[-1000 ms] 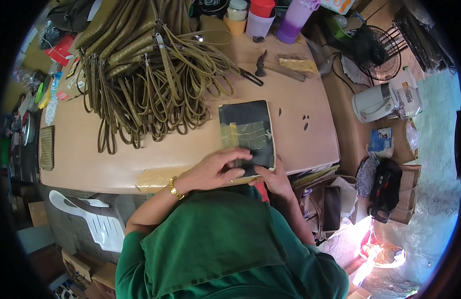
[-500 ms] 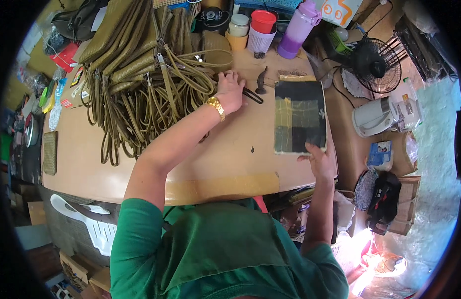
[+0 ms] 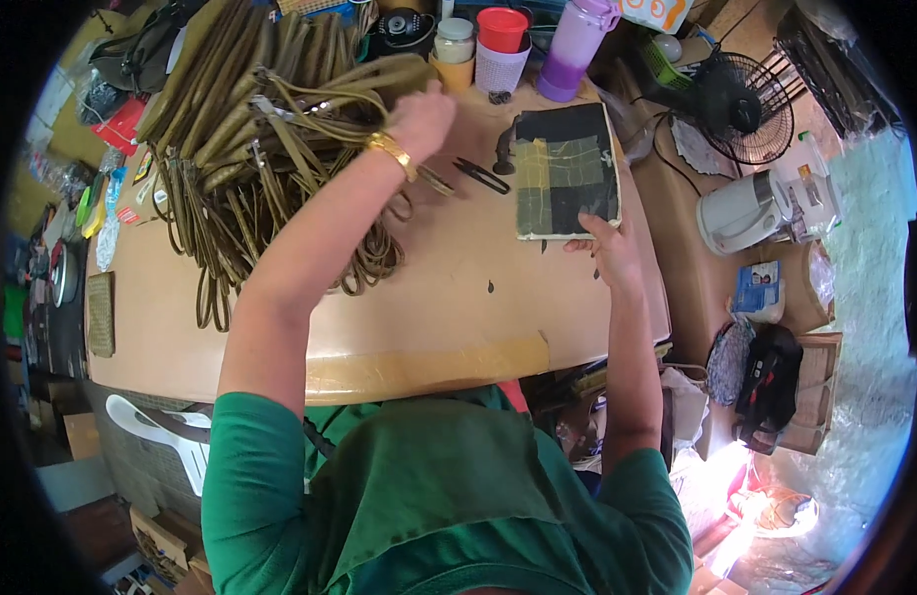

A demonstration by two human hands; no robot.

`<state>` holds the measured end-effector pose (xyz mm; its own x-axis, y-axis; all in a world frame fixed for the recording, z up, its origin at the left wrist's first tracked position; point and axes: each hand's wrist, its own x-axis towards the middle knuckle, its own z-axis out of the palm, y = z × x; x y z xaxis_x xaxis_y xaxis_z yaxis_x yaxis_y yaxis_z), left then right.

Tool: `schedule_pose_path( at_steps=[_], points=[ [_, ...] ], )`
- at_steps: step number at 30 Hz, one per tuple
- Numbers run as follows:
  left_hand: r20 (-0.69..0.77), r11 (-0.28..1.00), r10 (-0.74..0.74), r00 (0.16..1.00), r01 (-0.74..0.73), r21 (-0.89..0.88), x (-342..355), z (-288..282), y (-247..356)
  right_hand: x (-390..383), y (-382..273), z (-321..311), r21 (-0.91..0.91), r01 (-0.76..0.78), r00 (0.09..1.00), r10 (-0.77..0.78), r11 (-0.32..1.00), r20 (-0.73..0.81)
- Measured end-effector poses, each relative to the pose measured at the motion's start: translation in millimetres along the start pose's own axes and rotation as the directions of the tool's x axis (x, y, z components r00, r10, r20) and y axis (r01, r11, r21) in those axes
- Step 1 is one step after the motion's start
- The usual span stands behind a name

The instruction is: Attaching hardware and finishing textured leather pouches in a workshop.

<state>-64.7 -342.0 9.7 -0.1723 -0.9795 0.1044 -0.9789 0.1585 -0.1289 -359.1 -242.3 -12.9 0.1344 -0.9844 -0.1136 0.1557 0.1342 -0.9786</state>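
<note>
My left hand [image 3: 422,121], with a gold watch on the wrist, is at the right side of a heap of olive woven pouches [image 3: 221,109] with long straps. Motion smears its fingers, which are against or beside one olive pouch [image 3: 387,81]; whether they grip it I cannot tell. My right hand [image 3: 609,250] grips the near edge of a flat dark slab [image 3: 568,188] wrapped with yellowish tape, thumb on top. Between the hands lies a slim black tool like tweezers or snips [image 3: 481,177]. A hammer head [image 3: 504,154] shows beside the slab, partly hidden by it.
Along the back stand a cream-lidded jar [image 3: 454,42], a red-topped cup [image 3: 502,45] and a purple bottle [image 3: 575,50]. A black fan [image 3: 731,104] and white kettle [image 3: 746,213] are at right. One flat olive piece [image 3: 101,313] lies at the table's left edge.
My right hand has moved the slab away from me and slightly left, partly over the hammer. My left hand has moved up and left; the pouch beside it has tilted and shifted left.
</note>
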Motion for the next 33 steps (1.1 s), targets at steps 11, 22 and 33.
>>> schedule_pose_path(
  at_steps=[11,22,33],
  points=[
    [-0.03,0.98,-0.102,0.994,0.095,-0.172,-3,-10,-27,80,34,79,0.026,-0.266,0.951,0.258,0.964,0.17],
    [-0.042,0.998,0.055,0.998,-0.057,-0.034,-25,17,-9,145,21,117,-0.755,0.115,0.924,0.21,0.645,0.32],
    [0.145,0.96,0.134,0.98,-0.164,0.226,-46,29,18,69,60,87,-0.84,0.535,0.77,-0.355,-0.093,0.53]
  ],
)
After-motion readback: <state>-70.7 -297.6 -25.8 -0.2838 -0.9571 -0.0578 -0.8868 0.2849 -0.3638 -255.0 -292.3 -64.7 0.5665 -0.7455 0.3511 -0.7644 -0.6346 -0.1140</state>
